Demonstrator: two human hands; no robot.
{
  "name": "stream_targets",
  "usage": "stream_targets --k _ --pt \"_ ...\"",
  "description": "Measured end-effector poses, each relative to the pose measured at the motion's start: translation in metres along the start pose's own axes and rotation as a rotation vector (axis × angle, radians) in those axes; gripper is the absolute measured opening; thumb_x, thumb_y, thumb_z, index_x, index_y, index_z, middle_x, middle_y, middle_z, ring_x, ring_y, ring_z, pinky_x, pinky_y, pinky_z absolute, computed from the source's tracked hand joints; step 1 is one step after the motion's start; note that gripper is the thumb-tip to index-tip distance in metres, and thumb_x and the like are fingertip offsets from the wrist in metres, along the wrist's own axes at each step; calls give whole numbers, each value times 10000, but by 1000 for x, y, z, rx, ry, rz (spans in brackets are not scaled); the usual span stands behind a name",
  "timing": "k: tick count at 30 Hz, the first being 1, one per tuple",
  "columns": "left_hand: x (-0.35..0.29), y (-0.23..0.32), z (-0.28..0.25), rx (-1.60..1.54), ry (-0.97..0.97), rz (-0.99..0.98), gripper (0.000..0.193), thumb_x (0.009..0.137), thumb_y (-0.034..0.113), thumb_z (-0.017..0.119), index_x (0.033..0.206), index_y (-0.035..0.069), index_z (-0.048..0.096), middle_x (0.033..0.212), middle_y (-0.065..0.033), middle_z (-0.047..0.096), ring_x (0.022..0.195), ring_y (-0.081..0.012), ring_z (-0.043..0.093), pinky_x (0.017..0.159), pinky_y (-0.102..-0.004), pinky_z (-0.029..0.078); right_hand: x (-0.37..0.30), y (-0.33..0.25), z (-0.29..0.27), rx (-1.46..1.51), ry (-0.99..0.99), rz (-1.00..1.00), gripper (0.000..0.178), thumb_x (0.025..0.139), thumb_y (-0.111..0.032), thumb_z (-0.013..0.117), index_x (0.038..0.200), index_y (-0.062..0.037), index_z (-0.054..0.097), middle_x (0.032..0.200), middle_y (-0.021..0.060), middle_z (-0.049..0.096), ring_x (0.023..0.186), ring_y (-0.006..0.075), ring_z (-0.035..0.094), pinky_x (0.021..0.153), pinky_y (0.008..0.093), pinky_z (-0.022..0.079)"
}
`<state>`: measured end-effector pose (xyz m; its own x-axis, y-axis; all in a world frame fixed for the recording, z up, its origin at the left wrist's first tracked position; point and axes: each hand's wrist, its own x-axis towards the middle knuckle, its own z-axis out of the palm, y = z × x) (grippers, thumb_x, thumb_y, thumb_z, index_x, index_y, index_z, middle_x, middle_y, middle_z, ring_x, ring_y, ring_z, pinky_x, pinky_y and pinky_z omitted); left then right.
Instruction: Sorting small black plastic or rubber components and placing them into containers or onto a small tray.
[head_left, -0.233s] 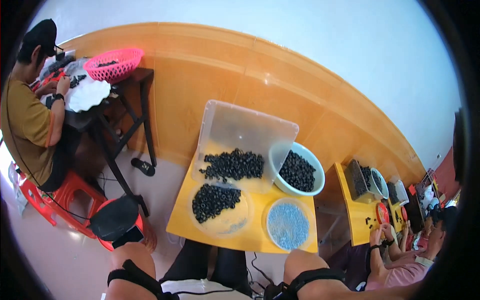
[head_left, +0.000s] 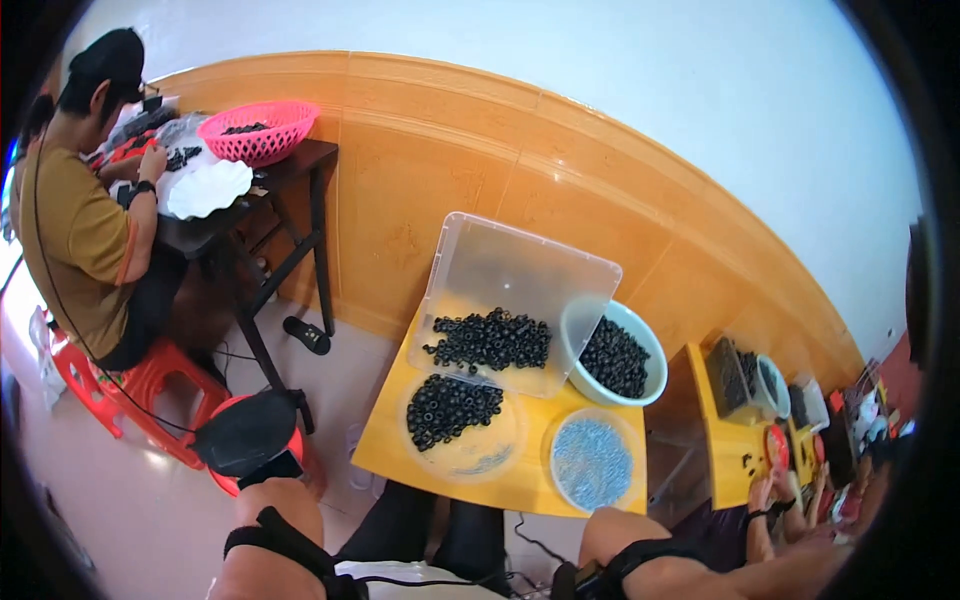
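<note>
Both bent forearms, each with a black strap, come in at the lower edge; my hands are out of view, so what they hold does not show. Ahead of them is a small yellow table [head_left: 385,447]. On its near left part sits a round clear tray [head_left: 505,440] with black rings [head_left: 455,408] heaped at its far left. Right of that stands a round clear dish [head_left: 634,440] full of tiny silvery-blue pieces [head_left: 592,465]. Behind the tray, a translucent plastic box [head_left: 520,255] leans tilted, more black rings [head_left: 490,338] in its lower part.
A pale blue bowl [head_left: 655,385] of black parts stands beside the box. At left, a person [head_left: 95,215] works at a dark table [head_left: 325,155] with a pink basket [head_left: 290,130]. A red stool with a dark pad [head_left: 245,435] is nearby. Others work at yellow tables [head_left: 725,460] at right.
The whole view has shifted, so the tables and containers appear farther right and slightly lower. My forearms remain at the lower edge. The containers keep their places on the table.
</note>
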<state>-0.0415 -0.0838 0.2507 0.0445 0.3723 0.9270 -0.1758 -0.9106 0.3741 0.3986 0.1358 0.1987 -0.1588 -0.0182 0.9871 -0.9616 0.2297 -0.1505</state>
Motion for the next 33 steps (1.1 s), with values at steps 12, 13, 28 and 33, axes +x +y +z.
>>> stream_targets --k 12,13,28,33 --pt "-27 15 -9 -82 -108 34 117 892 160 465 934 68 525 933 -117 560 728 -268 583 642 -359 521 30 72 8 -40 76 -205 179 839 -186 530 874 -13 560 870 96 561 800 225 510 633 304 440" --pt "-30 14 -12 -92 -125 53 120 893 162 465 936 69 526 936 -116 560 729 -267 582 642 -357 521 34 77 9 -49 67 -229 179 840 -185 530 877 -13 559 872 94 560 803 223 509 634 304 439" --pt "-67 46 -13 -252 -266 73 164 898 197 456 976 80 539 968 -100 567 751 -251 581 645 -322 511 50 110 35 -154 195 -462 174 846 -171 532 921 -15 556 901 72 544 847 195 489 656 291 427" --pt "-81 77 5 -293 -221 15 179 900 209 453 989 84 544 979 -95 569 759 -246 581 646 -310 508 106 174 62 -155 310 -457 175 848 -166 532 936 -16 555 911 65 539 862 185 482 663 287 423"
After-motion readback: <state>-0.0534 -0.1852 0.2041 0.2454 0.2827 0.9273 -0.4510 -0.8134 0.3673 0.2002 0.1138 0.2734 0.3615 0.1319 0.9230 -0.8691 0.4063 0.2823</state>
